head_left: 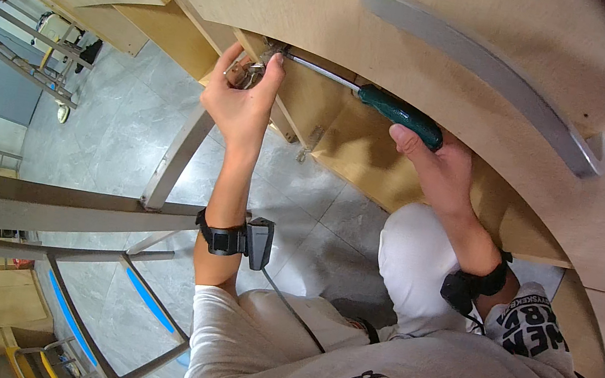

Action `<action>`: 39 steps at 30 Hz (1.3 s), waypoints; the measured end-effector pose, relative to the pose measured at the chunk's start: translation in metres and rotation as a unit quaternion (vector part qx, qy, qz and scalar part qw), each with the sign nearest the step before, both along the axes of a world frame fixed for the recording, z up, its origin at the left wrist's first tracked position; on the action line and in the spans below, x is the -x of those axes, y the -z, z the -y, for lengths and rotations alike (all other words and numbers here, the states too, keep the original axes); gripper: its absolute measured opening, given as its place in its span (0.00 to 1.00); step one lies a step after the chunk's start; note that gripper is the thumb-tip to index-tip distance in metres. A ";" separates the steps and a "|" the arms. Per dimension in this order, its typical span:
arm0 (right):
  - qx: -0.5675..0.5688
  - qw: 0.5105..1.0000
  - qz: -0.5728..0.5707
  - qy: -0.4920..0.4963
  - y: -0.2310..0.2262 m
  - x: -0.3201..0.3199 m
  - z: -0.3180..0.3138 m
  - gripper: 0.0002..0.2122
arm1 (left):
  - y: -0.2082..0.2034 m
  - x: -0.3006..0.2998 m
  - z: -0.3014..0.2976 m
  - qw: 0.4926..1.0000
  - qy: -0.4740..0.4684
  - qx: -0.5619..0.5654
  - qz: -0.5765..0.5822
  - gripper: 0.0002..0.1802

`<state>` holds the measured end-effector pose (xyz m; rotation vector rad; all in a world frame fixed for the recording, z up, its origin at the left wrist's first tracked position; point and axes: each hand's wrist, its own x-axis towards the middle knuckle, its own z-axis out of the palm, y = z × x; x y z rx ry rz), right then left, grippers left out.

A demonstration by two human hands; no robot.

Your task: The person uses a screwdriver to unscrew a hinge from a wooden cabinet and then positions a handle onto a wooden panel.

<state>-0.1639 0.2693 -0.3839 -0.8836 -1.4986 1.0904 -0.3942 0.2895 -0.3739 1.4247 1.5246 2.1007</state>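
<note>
Screwdriver in one hand, hinge in the other: cabinet work up close

So the right grip is closed around the green handle of a screwdriver, thumb along the side. The left grip is narrow, thumb and fingers pinched around a metal fitting (a hinge, I'd guess) at the edge of an upright wooden board. The shaft runs left to that spot, but fingers and shadow mean I can't tell if the tip's seated.

My read: the step in hand is working a screw at the fitting. Next move calls for keeping the tip in line and the fitting steady while turning.

Further out, the wooden panel with the metal handle overhangs a cabinet compartment. Some inner board shows; can't make out contents.
</note>
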 end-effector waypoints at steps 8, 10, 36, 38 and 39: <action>0.002 1.000 -0.016 0.000 0.015 0.005 -0.002 0.10 | 0.002 0.000 0.002 0.999 -0.024 0.020 -0.014 0.22; -0.015 1.000 -0.014 0.008 0.016 0.008 -0.003 0.09 | 0.004 0.001 0.000 0.999 -0.033 0.016 -0.026 0.22; -0.030 0.998 0.047 0.042 0.051 0.020 -0.022 0.15 | 0.028 0.019 -0.021 0.999 0.020 0.020 0.014 0.17; -0.022 0.998 0.026 0.046 0.054 0.018 -0.022 0.15 | 0.027 0.011 -0.024 0.997 0.017 0.051 0.063 0.22; -0.029 0.999 0.006 0.037 0.055 0.019 -0.022 0.15 | 0.028 0.010 -0.026 0.995 0.020 0.058 0.081 0.26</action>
